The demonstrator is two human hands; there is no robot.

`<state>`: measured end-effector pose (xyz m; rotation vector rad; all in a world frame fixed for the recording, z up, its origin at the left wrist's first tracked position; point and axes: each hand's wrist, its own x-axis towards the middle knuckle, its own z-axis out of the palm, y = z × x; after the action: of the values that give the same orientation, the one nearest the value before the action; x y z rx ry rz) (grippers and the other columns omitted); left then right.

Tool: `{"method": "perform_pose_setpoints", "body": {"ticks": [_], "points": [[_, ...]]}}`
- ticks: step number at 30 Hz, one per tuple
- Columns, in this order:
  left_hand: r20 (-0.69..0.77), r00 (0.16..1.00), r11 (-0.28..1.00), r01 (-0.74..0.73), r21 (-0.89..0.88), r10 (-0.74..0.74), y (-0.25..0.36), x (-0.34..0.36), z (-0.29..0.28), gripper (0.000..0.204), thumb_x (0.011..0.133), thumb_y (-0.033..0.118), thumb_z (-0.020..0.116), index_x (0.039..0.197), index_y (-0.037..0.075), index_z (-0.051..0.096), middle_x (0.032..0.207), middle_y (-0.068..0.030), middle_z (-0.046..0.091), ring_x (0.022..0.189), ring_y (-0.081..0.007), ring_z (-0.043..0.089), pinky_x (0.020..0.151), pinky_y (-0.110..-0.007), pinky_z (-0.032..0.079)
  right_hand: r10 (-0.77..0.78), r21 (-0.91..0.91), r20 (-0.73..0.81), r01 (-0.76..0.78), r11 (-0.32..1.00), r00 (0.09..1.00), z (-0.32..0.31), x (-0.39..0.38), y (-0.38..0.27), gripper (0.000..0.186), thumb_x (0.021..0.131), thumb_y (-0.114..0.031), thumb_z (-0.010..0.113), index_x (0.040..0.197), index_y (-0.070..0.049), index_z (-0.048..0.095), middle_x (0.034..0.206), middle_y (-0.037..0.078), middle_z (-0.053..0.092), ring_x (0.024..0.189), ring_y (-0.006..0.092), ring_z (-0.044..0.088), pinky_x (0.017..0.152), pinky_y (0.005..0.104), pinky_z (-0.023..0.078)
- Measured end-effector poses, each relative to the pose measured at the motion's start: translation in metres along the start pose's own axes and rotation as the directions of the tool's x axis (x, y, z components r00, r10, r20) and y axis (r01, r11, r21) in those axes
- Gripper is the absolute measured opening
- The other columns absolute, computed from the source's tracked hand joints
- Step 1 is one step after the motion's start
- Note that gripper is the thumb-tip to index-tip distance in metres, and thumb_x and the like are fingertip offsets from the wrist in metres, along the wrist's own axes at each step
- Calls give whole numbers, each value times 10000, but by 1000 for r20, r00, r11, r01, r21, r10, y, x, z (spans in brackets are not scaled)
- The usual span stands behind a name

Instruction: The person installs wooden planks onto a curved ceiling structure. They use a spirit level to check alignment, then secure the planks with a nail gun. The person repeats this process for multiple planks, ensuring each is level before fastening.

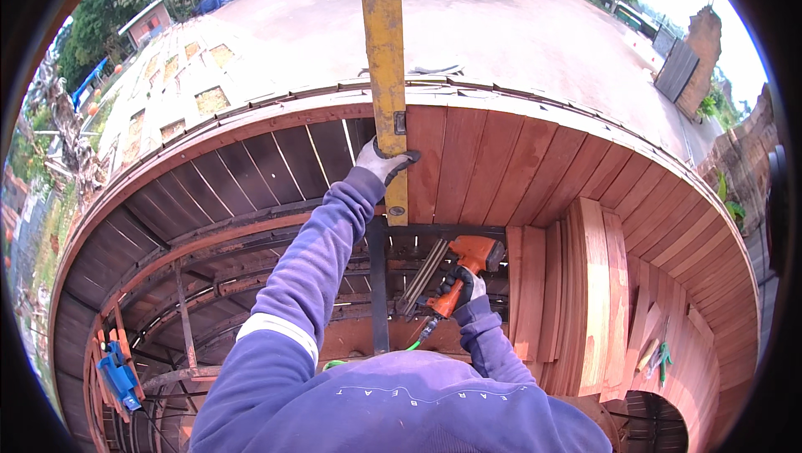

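Observation:
My left hand (386,162), in a grey glove with dark fingertips, is closed round a long yellow spirit level (386,60). The level lies lengthwise away from me, along the left edge of the reddish wooden boards (480,160). To the right and nearer, my right hand (468,284), in a dark and grey glove, grips the handle of an orange nail gun (476,254). Its slanted magazine (424,276) points left over the dark metal frame. A green air hose (413,345) joins the handle's lower end. Whether a finger is on the trigger cannot be seen.
Loose planks (591,286) are stacked on the right. A green-handled tool (664,361) lies beyond them. Dark slats with gaps (242,177) and curved metal ribs (225,290) spread to the left. A blue tool (119,376) sits at the lower left. A paved yard (518,31) stretches beyond the curved edge.

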<state>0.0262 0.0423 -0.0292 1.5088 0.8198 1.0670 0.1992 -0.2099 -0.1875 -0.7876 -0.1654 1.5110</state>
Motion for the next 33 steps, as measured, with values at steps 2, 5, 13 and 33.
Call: {"method": "perform_pose_setpoints", "body": {"ticks": [2,5,13,33], "points": [[7,997,997,71,-13,-71,12,-2,4,322,797,-14,711,1091,-6,581,962,-55,666,819,-115,635,749,-253,528,-4,-77,-36,1,997,999,-11,2,6,75,884,-133,525,884,-65,492,708,77,500,584,223,524,559,387,487],[2,999,999,51,1,-51,5,-2,-3,446,752,168,815,1097,7,583,924,-48,664,798,-115,611,727,-266,515,-10,-228,-98,-13,974,995,-32,6,22,106,888,-143,542,899,-37,538,706,89,539,576,232,558,550,391,504],[-13,1000,996,1,90,0,14,-4,3,430,769,110,787,1122,0,568,967,-48,661,842,-120,616,780,-271,513,-60,-239,-166,19,971,984,-54,-2,26,125,889,-141,594,946,-30,608,706,89,597,600,229,616,567,374,550],[-2,998,997,61,45,-61,7,-1,-1,304,792,7,720,1070,-4,595,940,-59,671,801,-127,640,745,-259,536,-3,-90,0,3,996,1000,53,1,-33,107,845,-165,549,798,-85,497,664,35,452,580,191,480,593,350,451]]}}
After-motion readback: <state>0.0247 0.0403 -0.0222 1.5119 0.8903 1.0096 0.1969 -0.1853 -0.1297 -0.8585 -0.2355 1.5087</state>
